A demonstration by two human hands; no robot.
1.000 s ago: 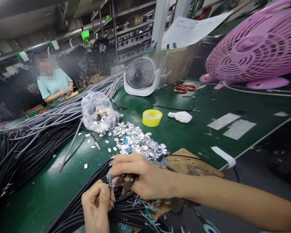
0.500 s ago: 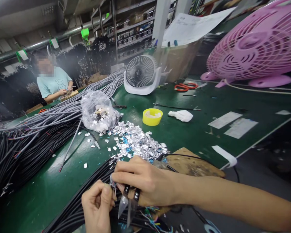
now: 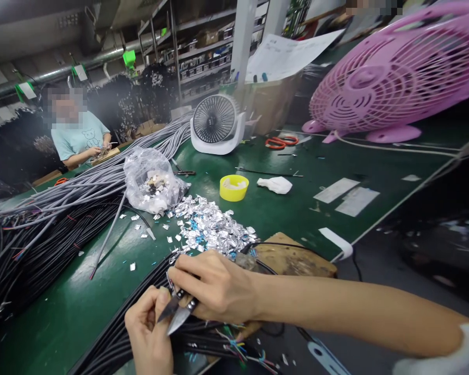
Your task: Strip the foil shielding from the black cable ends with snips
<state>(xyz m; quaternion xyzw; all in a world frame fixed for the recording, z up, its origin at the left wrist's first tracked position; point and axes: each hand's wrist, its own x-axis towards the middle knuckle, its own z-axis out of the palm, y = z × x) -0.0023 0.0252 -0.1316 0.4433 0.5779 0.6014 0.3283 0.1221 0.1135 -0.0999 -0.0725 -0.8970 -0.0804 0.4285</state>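
My right hand (image 3: 219,289) grips a pair of thread snips (image 3: 181,317), its two pointed blades sticking out below the fingers toward my left hand. The right thumb and fingertips also meet at a thin cable end (image 3: 170,281). Closed in a pinch, my left hand (image 3: 150,325) is right beside it at that cable end; the fingers hide most of it. Black cables (image 3: 113,333) run under both hands, and stripped coloured wires (image 3: 234,344) fan out below the right wrist. A heap of silver foil scraps (image 3: 214,229) lies just beyond the hands.
A worn wooden board (image 3: 293,255) lies under my right forearm. Farther off are a plastic bag of scraps (image 3: 152,179), yellow tape roll (image 3: 233,188), white fan (image 3: 217,125), orange-handled scissors (image 3: 281,142) and pink fan (image 3: 375,83). Grey cables (image 3: 82,182) lie left; a co-worker (image 3: 80,138) sits behind.
The snips' blades have swung left, closer to my left hand. Both hands stay together at the cable end. The whole view has shifted slightly.
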